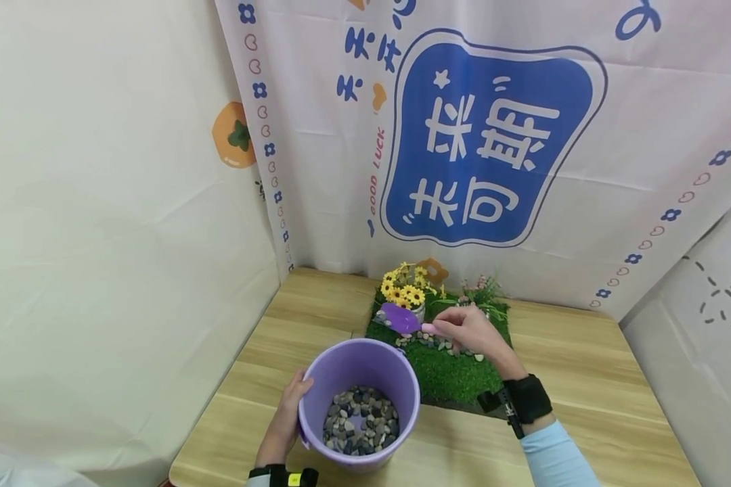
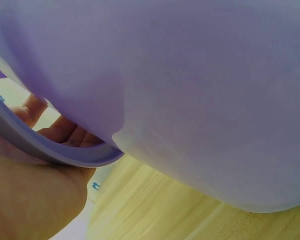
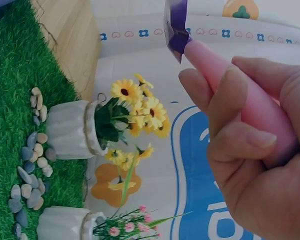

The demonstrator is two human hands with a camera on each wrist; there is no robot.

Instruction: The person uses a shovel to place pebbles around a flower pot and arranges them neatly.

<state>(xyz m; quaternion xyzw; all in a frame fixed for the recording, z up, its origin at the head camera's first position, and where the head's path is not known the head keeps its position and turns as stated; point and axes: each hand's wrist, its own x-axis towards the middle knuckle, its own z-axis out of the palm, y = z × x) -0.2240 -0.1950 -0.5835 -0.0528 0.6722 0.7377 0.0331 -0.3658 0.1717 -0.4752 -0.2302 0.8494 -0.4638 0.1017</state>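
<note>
A purple bucket (image 1: 317,368) with grey and tan pebbles (image 1: 371,429) at its bottom tilts towards me at the table's front. My left hand (image 1: 288,412) grips its left side near the rim. In the left wrist view that hand reaches past the bucket handle (image 2: 70,156), its fingers partly hidden by the bucket wall. My right hand (image 1: 472,331) holds a small trowel by its pink handle (image 3: 240,95), fingers curled round it. The trowel's purple blade (image 1: 401,318) points left, above the grass mat and beyond the bucket. Greyish pebbles show at the blade's tip; whether they lie on it, I cannot tell.
An artificial grass mat (image 1: 451,379) lies on the wooden table (image 1: 591,379). On it stand a white pot (image 3: 72,130) of yellow flowers (image 1: 402,287) and another white pot (image 3: 65,223) with pink flowers (image 3: 135,224). A row of pebbles (image 3: 35,180) runs before them. A printed cloth (image 1: 329,189) hangs behind.
</note>
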